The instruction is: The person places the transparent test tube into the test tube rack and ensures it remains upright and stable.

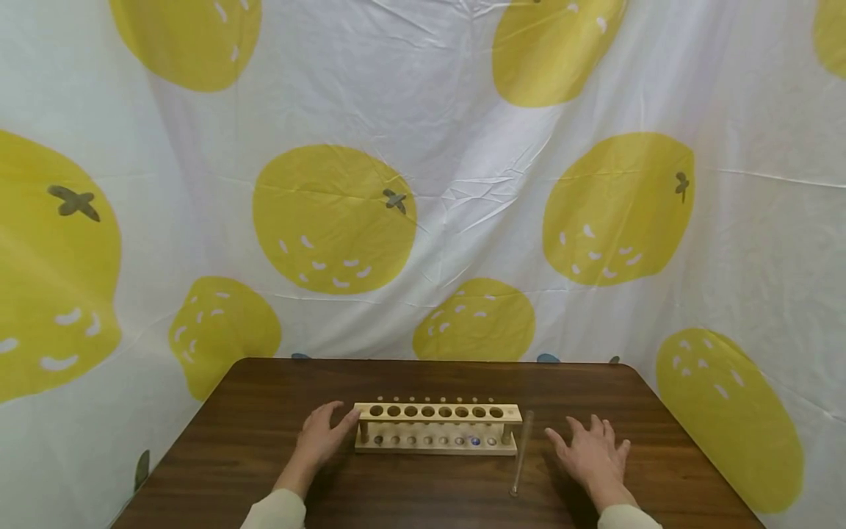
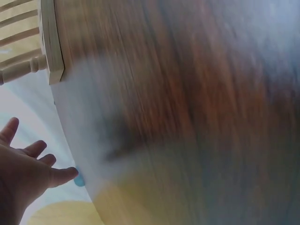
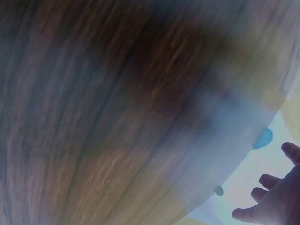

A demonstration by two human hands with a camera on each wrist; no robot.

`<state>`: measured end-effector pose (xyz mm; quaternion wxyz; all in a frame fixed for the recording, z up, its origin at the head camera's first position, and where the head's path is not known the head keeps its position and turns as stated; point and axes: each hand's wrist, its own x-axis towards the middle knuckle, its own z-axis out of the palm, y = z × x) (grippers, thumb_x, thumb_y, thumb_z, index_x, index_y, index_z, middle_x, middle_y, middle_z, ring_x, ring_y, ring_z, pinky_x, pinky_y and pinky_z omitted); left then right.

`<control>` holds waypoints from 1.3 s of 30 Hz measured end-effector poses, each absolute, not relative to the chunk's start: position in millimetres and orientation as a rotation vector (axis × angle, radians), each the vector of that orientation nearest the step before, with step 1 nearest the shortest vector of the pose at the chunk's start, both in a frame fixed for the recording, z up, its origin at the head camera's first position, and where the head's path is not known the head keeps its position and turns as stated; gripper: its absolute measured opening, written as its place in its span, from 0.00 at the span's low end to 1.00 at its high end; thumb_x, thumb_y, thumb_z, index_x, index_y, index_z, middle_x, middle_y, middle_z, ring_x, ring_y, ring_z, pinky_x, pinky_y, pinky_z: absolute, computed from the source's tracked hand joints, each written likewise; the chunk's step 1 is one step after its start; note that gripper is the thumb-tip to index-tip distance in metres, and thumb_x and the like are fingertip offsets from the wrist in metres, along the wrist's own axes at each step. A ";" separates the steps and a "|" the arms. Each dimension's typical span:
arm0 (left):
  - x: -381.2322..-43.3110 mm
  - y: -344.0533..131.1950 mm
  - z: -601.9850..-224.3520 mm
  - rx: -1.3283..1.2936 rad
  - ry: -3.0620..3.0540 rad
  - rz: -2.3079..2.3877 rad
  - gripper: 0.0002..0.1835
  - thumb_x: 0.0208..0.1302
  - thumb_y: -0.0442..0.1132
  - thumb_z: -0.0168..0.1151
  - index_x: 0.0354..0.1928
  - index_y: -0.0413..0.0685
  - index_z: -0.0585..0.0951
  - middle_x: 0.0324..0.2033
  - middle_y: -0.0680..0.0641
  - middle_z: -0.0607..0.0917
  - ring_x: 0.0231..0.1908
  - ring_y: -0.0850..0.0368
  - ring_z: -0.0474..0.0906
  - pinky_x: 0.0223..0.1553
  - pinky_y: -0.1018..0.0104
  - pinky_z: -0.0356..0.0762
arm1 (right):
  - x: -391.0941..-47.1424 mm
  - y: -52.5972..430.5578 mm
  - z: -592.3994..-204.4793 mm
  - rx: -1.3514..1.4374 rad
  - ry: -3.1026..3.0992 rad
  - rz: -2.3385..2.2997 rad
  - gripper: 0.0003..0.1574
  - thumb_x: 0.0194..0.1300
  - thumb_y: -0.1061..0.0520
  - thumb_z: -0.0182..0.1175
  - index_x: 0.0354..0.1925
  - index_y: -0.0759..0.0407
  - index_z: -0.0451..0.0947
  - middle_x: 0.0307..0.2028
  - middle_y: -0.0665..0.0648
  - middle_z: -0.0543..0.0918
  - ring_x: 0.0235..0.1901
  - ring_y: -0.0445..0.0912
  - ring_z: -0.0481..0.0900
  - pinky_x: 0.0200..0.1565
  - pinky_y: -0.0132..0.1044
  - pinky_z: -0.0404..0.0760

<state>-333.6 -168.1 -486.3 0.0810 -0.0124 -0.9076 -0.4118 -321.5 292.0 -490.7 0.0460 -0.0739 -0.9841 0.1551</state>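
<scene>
A wooden test tube rack (image 1: 436, 450) stands on the table, its top board pierced by a row of several holes. My left hand (image 1: 319, 438) is spread beside the rack's left end, the thumb tip close to it. In the left wrist view a gap shows between that hand (image 2: 28, 173) and the rack (image 2: 55, 56). A clear glass test tube (image 1: 521, 455) lies just right of the rack. Farther right, my right hand (image 1: 593, 457) hovers or rests with fingers spread, apart from the tube; the right wrist view shows this hand (image 3: 279, 197) holding nothing.
The brown wood-grain table (image 1: 423, 499) has rounded far corners. Behind it hangs a white cloth (image 1: 463, 242) printed with yellow lemons. Small pegs (image 1: 443, 400) rise along the rack's back. A bluish spot (image 1: 475, 441) shows in one lower hollow.
</scene>
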 end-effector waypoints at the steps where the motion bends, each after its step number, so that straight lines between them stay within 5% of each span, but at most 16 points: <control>1: -333.6 -167.2 -487.1 -0.036 -2.693 -1.265 0.39 0.71 0.62 0.53 0.66 0.33 0.70 0.66 0.27 0.67 0.67 0.27 0.57 0.63 0.32 0.56 | -321.4 291.5 -490.5 -0.230 -3.003 0.481 0.67 0.60 0.13 0.27 0.68 0.64 0.68 0.68 0.83 0.53 0.68 0.78 0.46 0.59 0.80 0.42; 15: -332.0 -158.4 -492.0 0.004 -2.593 -1.466 0.34 0.72 0.59 0.54 0.62 0.35 0.73 0.65 0.25 0.66 0.66 0.25 0.58 0.62 0.31 0.58 | -319.9 279.2 -485.5 -0.323 -2.936 0.786 0.54 0.69 0.21 0.39 0.66 0.64 0.70 0.68 0.82 0.55 0.66 0.79 0.48 0.58 0.79 0.45; 24: -332.0 -151.5 -496.4 -0.090 -2.465 -1.470 0.30 0.73 0.56 0.54 0.55 0.31 0.77 0.58 0.24 0.72 0.61 0.25 0.65 0.60 0.33 0.62 | -320.9 270.2 -482.2 -0.422 -2.888 0.931 0.55 0.65 0.19 0.41 0.60 0.64 0.75 0.61 0.78 0.68 0.60 0.78 0.59 0.54 0.79 0.53; 39: -332.6 -149.2 -497.1 -0.021 -2.457 -1.553 0.24 0.75 0.49 0.56 0.56 0.32 0.77 0.60 0.26 0.71 0.64 0.28 0.63 0.63 0.35 0.60 | -323.7 245.7 -482.9 -0.515 -2.909 0.932 0.43 0.66 0.28 0.54 0.51 0.66 0.81 0.60 0.82 0.67 0.62 0.80 0.54 0.56 0.82 0.42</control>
